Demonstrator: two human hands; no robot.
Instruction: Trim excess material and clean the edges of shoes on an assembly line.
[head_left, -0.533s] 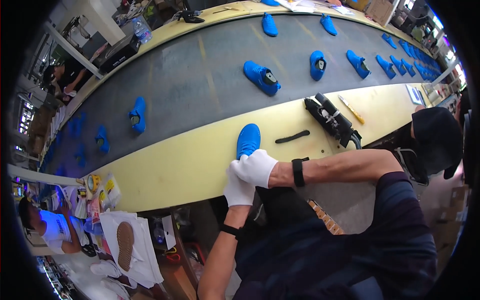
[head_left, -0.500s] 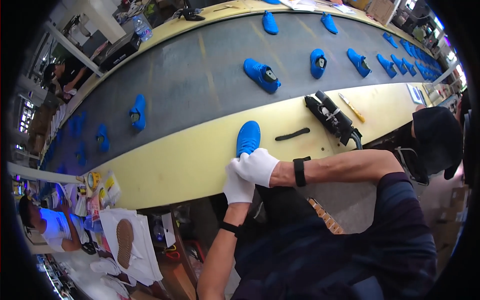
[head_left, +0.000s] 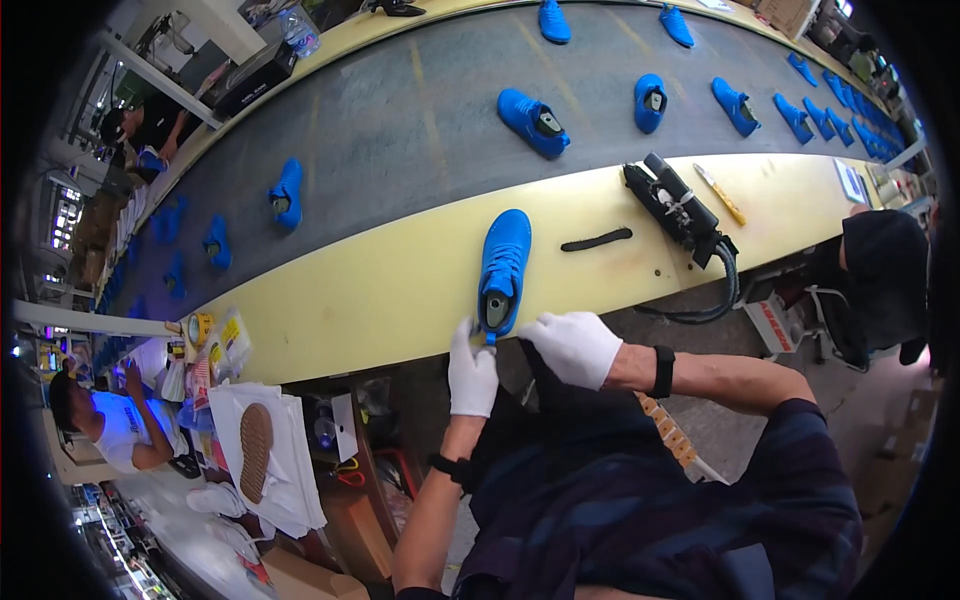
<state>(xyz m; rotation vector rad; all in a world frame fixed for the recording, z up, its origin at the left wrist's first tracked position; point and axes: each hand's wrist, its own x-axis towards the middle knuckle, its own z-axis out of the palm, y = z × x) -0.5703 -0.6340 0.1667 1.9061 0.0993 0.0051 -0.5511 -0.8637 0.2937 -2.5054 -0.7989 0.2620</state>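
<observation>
A blue lace-up shoe [head_left: 505,262] stands upright on the cream table edge before me, toe pointing away, its opening and insole toward me. Gloved in white, my left hand [head_left: 471,368] is at the heel, fingers apart beside the small heel tab; it does not appear to grip the shoe. My right hand [head_left: 577,347], also in a white glove, hovers off the table edge to the right of the heel, apart from the shoe. Its fingers are drawn together with no object showing. A narrow black strip [head_left: 597,240] lies right of the shoe.
A black device [head_left: 683,213] with a cable and a yellow-handled knife [head_left: 720,194] lie farther right. Beyond the table, a grey conveyor belt [head_left: 380,150] carries several blue shoes. At left are tape [head_left: 200,328] and a brown sole [head_left: 256,453] on white sheets. Other people sit nearby.
Both hands have come off the shoe's lace area toward me, uncovering the opening and heel. My right hand has moved right, away from my left. The view has shifted slightly.
</observation>
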